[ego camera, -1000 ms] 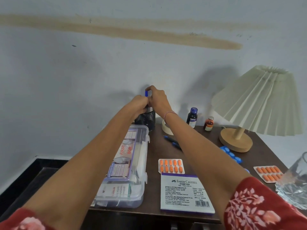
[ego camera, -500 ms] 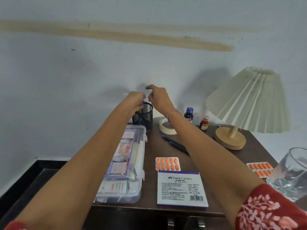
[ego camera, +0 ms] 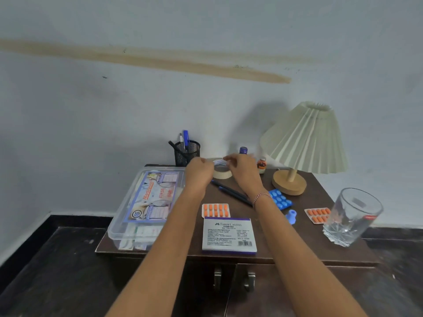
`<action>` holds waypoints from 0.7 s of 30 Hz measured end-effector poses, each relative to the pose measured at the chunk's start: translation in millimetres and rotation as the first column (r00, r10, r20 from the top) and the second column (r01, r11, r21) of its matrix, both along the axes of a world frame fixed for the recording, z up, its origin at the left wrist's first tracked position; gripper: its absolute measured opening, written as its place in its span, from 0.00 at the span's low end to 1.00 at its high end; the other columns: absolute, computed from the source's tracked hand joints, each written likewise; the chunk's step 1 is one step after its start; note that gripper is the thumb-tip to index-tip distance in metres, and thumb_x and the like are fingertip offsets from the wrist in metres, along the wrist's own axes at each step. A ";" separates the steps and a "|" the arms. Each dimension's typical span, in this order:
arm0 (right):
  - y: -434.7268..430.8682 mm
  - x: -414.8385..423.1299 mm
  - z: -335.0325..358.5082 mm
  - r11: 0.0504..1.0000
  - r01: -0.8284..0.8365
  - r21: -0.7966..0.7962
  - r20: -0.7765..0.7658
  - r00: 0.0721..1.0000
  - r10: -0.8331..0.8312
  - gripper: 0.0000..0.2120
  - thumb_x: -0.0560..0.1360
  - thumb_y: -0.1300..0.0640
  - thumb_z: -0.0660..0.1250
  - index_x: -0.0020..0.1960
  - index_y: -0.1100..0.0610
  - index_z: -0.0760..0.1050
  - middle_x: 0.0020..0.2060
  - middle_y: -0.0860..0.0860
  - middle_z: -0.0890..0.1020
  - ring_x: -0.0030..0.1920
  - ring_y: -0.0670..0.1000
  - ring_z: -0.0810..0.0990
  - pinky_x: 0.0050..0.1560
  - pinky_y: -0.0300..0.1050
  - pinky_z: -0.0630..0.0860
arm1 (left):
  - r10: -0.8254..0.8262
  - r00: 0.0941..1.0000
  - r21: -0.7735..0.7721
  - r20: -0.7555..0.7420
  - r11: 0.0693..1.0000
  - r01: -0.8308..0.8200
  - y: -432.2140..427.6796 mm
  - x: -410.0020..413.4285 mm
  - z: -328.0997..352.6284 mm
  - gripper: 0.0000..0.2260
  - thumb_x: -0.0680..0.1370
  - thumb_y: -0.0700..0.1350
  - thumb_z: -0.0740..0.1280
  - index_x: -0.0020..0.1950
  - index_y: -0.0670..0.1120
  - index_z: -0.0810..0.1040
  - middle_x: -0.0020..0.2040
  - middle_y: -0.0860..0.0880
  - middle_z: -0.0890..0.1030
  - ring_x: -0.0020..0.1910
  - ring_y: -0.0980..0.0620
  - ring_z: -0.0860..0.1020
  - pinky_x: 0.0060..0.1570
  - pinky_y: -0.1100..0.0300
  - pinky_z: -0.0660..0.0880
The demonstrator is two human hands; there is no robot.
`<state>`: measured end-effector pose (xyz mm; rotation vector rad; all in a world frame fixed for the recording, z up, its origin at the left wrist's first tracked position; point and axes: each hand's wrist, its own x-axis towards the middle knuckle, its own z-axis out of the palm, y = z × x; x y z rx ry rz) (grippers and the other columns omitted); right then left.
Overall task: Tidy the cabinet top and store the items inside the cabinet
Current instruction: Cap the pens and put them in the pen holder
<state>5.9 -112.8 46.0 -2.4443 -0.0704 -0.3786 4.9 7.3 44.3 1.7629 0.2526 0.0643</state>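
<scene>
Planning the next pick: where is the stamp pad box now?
Head view: the Faber-Castell stamp pad box lies flat at the cabinet top's front edge, right of the clear first-aid box, directly in front of an orange blister pack.

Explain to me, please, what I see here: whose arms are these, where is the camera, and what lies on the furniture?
There is no machine: a person works with bare hands. The one camera sits on the person's head and looks forward and down, so both arms enter from below. The left hand and the right hand are close together above a tape roll at the back of the dark cabinet top; blur hides whether they hold it. Also there: a clear first aid box, a mesh pen holder, two pens, an orange pill strip, a stamp pad box, a blue pill strip, a small brown bottle, a lamp and a glass.
</scene>
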 end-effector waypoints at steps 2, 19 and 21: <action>-11.9 -6.7 -3.8 0.998 0.008 -0.067 -0.047 0.999 -0.011 0.13 0.79 0.63 0.60 0.60 0.61 0.79 0.56 0.58 0.82 0.57 0.54 0.79 0.58 0.40 0.71 | 0.001 1.000 -0.006 -0.017 1.000 -0.001 -7.1 -8.1 -11.6 0.12 0.77 0.38 0.60 0.56 0.35 0.78 0.53 0.35 0.80 0.55 0.38 0.79 0.58 0.47 0.76; -26.9 -3.4 -42.7 0.895 0.040 -0.444 -0.286 0.940 -0.184 0.19 0.70 0.56 0.74 0.58 0.64 0.77 0.56 0.61 0.80 0.56 0.60 0.79 0.56 0.50 0.75 | 0.006 0.988 0.194 -0.154 0.981 0.024 -40.6 -4.9 -50.4 0.07 0.73 0.36 0.70 0.37 0.43 0.74 0.46 0.41 0.80 0.49 0.44 0.82 0.52 0.49 0.79; -26.9 -2.5 -43.8 0.887 0.038 -0.460 -0.296 0.935 -0.194 0.21 0.70 0.55 0.74 0.59 0.63 0.76 0.57 0.61 0.79 0.57 0.60 0.79 0.56 0.50 0.75 | 0.010 0.986 0.201 -0.167 0.979 0.024 -41.5 -3.2 -51.1 0.06 0.73 0.37 0.70 0.49 0.39 0.77 0.51 0.41 0.81 0.51 0.45 0.81 0.53 0.52 0.79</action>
